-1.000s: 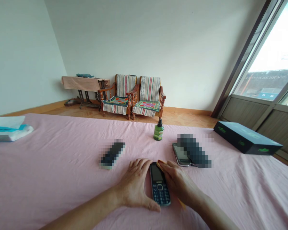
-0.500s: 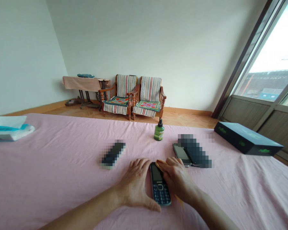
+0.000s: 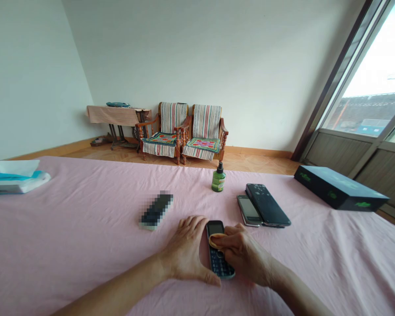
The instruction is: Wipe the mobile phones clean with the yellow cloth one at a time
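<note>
A dark keypad mobile phone (image 3: 221,265) lies face up on the pink cloth in front of me. My left hand (image 3: 186,252) grips it along its left side, fingertips by the top edge and thumb at the bottom corner. Under the bent fingers of my right hand (image 3: 245,254) is a small yellow cloth (image 3: 213,241), pressed on the lower screen, just above the keys. Part of the keypad is hidden by that hand. To the right lie a small silver-edged phone (image 3: 249,210) and a larger black phone (image 3: 268,206), side by side and touching.
Left of my hands lies a pixelated phone-like object (image 3: 156,210). A green spray bottle (image 3: 218,180) stands upright beyond the phones. At the far left is a pack of tissues (image 3: 16,182); at the right, a black box (image 3: 340,188). Two wooden chairs (image 3: 202,145) stand behind.
My right hand has slid the yellow cloth down the phone, from the top of the screen to its lower part. My left hand has stayed almost still.
</note>
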`<state>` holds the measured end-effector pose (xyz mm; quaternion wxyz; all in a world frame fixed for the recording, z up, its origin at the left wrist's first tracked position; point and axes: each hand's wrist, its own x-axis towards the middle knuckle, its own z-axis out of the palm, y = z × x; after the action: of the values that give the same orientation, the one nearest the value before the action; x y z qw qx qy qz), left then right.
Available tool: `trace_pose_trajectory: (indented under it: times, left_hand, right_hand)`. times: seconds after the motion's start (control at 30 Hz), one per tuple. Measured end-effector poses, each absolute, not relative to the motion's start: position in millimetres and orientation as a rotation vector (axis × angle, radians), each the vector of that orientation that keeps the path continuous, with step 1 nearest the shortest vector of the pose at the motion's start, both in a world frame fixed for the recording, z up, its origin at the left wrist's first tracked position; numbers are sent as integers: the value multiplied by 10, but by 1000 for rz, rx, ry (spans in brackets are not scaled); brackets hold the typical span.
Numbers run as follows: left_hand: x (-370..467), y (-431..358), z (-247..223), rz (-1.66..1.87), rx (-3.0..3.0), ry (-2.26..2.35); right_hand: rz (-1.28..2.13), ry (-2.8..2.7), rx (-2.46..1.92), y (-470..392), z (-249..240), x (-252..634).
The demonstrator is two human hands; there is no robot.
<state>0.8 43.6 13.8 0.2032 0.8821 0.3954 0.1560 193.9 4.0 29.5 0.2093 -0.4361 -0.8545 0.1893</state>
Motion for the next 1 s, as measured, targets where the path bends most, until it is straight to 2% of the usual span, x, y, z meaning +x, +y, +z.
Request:
trace_pose_trajectory:
  times: [0.23,0.4,0.57,0.77,1.0]
  left_hand:
    - [-1,451,133,454,2459,1128]
    - [-40,441,122,502,2423,1199]
    - [-81,439,76,499,2412,1243]
    - [-78,463,56,438,2467,1177]
    - [-77,470,54,482,2459,1149]
  right_hand:
    - [828,-2342,-1145,-133,421,2069]
    - [763,-1997,-1334,-21,323,2047]
    - [823,-1769,-1312,58,154,1972]
    - [868,-1712,-1255,8,-83,1976]
    - [804,-1882,-1264,38,-88,2080]
